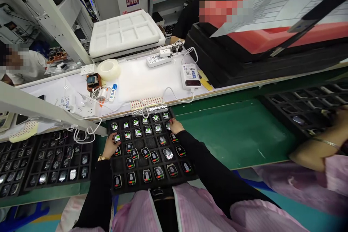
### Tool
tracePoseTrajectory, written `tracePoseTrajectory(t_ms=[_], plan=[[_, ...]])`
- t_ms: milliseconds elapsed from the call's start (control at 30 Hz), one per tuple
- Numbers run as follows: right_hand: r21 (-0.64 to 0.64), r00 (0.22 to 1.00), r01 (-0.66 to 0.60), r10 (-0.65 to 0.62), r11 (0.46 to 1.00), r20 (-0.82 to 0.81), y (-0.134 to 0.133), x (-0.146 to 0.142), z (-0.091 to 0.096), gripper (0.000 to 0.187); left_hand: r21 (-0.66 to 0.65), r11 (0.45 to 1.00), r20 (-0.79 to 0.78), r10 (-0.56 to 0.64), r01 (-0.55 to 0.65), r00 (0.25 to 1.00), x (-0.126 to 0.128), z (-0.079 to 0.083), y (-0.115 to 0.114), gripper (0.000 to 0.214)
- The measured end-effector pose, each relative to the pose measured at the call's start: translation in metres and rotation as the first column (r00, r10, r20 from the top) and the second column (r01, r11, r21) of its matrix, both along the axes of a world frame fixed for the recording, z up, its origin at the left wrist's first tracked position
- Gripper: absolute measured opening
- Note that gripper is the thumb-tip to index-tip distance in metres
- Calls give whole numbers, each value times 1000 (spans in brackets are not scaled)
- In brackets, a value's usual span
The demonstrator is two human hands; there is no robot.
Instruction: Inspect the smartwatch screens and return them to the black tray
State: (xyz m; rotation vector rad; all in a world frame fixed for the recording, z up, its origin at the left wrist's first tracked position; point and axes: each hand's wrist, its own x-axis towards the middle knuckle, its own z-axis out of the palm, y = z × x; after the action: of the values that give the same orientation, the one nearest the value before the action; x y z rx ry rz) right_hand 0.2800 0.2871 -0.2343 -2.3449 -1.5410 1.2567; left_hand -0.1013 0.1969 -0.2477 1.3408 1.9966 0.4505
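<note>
A black tray (190, 174) of moulded square pockets lies on the green belt (233, 134), directly before the person. Most pockets hold 1 small watch body (148, 129) each: rounded-rectangle cases with glossy screens, many lit with green and red bars.

The left hand (110, 145) rests at the tray's left edge, thumb and fingers closing on a lit watch body (117, 138) in the 2nd row. The right hand (175, 126) lies at the upper right pockets, fingers curled; whether it pinches anything cannot be determined. Both arms wear black sleeves.

A 2nd black tray (29, 181) of similar parts sits just left. Behind, a white bench (141, 79) carries a translucent tape roll (108, 69) and a white foam tray (125, 32).
</note>
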Motion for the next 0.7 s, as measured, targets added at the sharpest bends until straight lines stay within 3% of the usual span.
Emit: tracePoseTrajectory(t_ms=[267,400,500,600,700], plan=[[-13,982,88,-89,996,-168,-7,7,-5,31,-27,998,-65,48,-50,997,7,9,0,39],[8,962,112,-107,994,-251,-8,11,-6,28,-10,998,-75,58,-59,995,11,21,1,38],[44,945,156,-136,987,-299,-9,13,1,23,61,994,-93,93,-88,991,19,36,-4,49],[98,908,174,-121,980,-401,-22,12,18,24,156,984,-71,98,-86,993,45,58,-19,52],[131,828,128,-34,983,-560,-53,2,40,26,221,975,32,-33,25,999,93,87,-47,50]])
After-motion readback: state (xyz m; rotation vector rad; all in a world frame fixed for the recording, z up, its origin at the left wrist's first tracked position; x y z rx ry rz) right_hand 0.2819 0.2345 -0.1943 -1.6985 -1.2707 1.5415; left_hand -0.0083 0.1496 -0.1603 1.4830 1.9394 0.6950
